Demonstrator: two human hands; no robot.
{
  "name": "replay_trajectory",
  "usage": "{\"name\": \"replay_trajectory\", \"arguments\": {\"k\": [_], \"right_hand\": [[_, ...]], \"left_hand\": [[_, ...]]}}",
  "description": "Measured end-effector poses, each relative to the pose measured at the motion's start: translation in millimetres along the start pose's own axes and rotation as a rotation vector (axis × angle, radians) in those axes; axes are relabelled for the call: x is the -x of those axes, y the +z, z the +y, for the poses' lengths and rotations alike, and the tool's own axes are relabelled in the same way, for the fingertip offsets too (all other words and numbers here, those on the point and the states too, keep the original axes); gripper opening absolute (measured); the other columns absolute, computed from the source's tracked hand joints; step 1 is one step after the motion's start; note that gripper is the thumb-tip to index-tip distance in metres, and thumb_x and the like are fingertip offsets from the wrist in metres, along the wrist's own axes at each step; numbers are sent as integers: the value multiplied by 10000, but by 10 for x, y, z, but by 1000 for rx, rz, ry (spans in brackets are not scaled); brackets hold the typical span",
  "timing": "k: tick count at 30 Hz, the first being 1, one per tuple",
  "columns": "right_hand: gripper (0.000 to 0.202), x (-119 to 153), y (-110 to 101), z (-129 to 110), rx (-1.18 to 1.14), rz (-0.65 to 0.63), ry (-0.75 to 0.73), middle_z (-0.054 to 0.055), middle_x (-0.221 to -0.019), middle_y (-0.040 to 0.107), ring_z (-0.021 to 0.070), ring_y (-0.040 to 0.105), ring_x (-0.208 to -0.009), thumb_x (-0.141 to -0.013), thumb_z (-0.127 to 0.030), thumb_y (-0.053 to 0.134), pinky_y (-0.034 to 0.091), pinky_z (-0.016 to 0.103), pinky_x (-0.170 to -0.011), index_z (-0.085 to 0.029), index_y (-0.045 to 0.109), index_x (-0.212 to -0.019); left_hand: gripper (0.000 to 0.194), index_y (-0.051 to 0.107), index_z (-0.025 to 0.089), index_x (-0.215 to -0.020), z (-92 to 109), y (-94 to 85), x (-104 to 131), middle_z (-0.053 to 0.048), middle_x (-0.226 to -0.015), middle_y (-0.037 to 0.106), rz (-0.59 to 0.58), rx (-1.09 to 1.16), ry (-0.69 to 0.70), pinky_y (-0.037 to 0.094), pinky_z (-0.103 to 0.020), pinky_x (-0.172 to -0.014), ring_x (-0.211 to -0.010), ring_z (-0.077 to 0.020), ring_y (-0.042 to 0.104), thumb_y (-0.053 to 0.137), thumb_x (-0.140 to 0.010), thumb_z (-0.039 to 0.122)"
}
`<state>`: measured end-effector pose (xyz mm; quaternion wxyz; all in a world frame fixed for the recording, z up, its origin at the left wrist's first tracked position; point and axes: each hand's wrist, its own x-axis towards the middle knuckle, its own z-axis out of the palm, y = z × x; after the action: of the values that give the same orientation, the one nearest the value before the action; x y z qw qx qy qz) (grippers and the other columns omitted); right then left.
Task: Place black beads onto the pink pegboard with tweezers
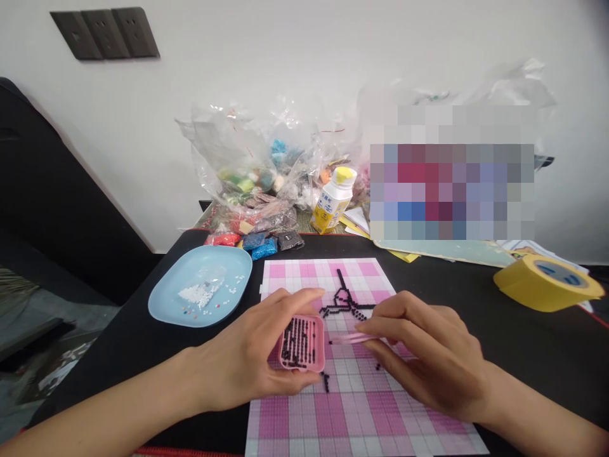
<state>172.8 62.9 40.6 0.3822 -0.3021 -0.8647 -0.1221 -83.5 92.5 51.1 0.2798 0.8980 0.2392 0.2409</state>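
My left hand (259,352) is wrapped round a small pink bead tray (320,346), tilted so its rows of black beads (299,343) face me. In my right hand (423,355) I pinch pink tweezers (352,338), whose tips point left towards the tray; a tiny dark bead seems to sit at the tips. Beneath both hands lies a pink and white checked pegboard (323,425). A pattern of black beads (349,298) stands on its upper part, and a few more black beads (326,382) lie just below the tray.
On the left, a light blue plate (164,298) holds a bag of white beads (202,289) and loose beads. Behind are bead packets (264,247), clear plastic bags (285,165) and a yellow and white bottle (334,200). A yellow tape roll (518,282) lies right.
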Motion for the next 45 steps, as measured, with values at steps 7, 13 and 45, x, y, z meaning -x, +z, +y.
{"name": "replay_trajectory", "arguments": {"k": [7, 13, 45], "right_hand": [[110, -8, 18, 3, -35, -21, -21, 16, -782, 592, 92, 585, -671, -964, -155, 489, 448, 188, -520, -155, 599, -956], [101, 10, 20, 2, -34, -27, -16, 16, -801, 599, 95, 589, -677, -956, -155, 498, 456, 195, -527, -155, 598, -970], [101, 7, 20, 14, -254, -180, 17, 25, -833, 576, 114, 552, -719, -973, -175, 482, 405, 226, -552, -167, 577, -1006]], "left_hand": [[897, 177, 361, -1473, 15, -26, -7, -70, -1231, 597, -53, 2, 40, 485, -430, -977, -1098, -265, 616, 772, -806, 285], [859, 186, 340, -1479, -16, -1, 5, -79, -1254, 591, 22, -14, 6, 481, -420, -979, -1104, -265, 620, 745, -829, 290], [787, 279, 352, -1430, -15, 43, 5, 3, -1141, 612, 208, -71, -144, 490, -349, -962, -1003, -198, 628, 751, -808, 255]]}}
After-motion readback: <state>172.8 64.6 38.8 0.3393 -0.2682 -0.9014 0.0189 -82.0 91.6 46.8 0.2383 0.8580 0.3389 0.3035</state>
